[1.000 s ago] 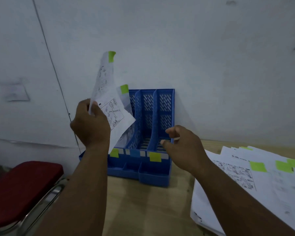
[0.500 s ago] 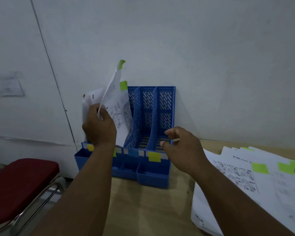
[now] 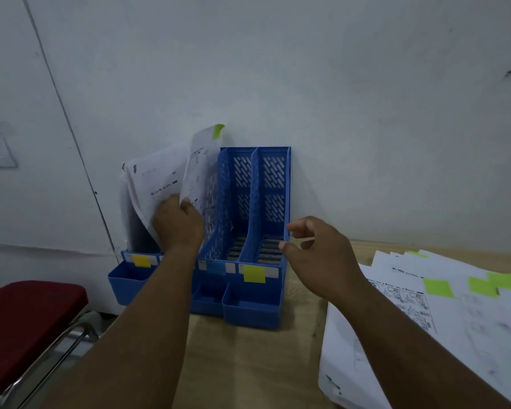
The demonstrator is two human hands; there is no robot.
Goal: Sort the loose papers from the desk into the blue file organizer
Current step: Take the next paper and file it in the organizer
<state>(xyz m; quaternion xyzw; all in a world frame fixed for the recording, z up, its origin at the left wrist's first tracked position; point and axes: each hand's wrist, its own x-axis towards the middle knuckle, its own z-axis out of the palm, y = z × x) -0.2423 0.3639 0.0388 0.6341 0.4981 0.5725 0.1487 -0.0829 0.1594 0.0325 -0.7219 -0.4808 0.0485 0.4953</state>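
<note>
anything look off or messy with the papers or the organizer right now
The papers in the blue file organizer's left slots lean and splay leftward, not upright. The green-tabbed sheet held by the left hand is curled. The stack on the desk is fanned unevenly.

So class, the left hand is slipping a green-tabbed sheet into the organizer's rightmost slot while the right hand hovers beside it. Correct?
Not quite. The head view shows the left hand putting the green-tabbed sheet into a left-side slot of the organizer; the rightmost slot holds no paper. The right hand does hover beside it.

Left hand (image 3: 179, 224) and sheet (image 3: 199, 166) lower now, down into the organizer (image 3: 248, 305)
</note>
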